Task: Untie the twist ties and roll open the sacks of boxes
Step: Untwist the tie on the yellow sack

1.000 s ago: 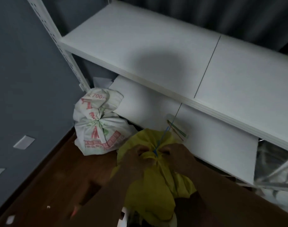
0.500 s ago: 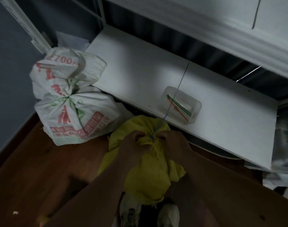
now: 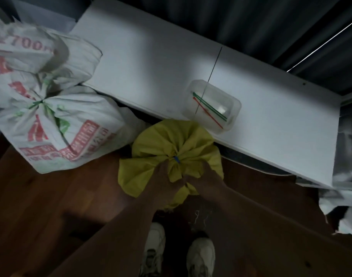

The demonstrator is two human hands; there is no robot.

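Easily botched: left hand point(image 3: 165, 176) and right hand point(image 3: 203, 177), each grip pinching the yellow sack point(image 3: 151, 172) on the floor just under its blue twist tie point(image 3: 176, 159) (wire barely showing), liable to tighten it if turned the wrong way.

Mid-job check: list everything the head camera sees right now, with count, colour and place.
yellow sack: 1, yellow, on floor, centre
blue twist tie: 1, blue, on yellow sack's neck
white sack: 1, white with red and green print, tied, left
green tie: 1, green, on white sack's neck
container: 1, clear, on shelf, holding loose green and red ties
shelf: 1, white, low
shoes: 2, white, bottom
left hand: gripping sack neck
right hand: gripping sack neck
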